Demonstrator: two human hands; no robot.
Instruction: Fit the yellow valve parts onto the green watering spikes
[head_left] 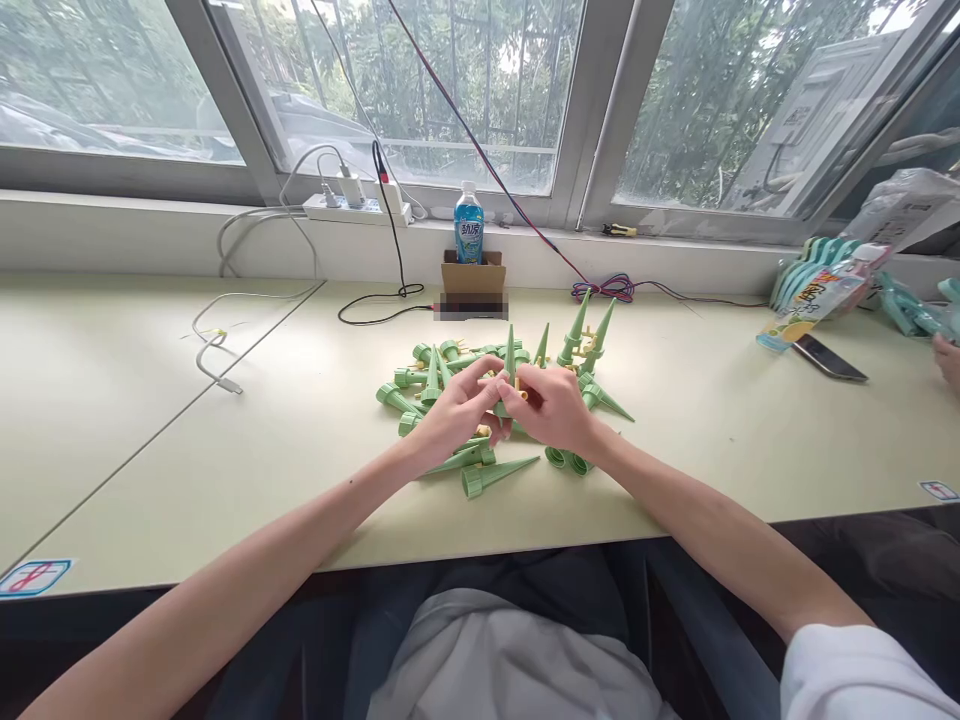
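Both hands meet over a pile of green plastic watering spikes on the table. My left hand [466,402] is closed around the base of a green watering spike [511,352] whose tip points up. Pressed against the same spike is my right hand [556,405], its fingers closed at a small yellow plastic piece [523,394]. The fingers partly hide the spike's base and the yellow piece. Just below the hands a loose spike [499,476] lies on its side. Two spikes with yellow parts [587,345] stand upright behind my right hand.
A blue-labelled bottle [469,228] stands behind an open cardboard box [472,275]. Cables trail from a power strip [356,208] on the ledge. To the right are a phone [830,358], a drink pouch [821,295] and another person's hand [948,360].
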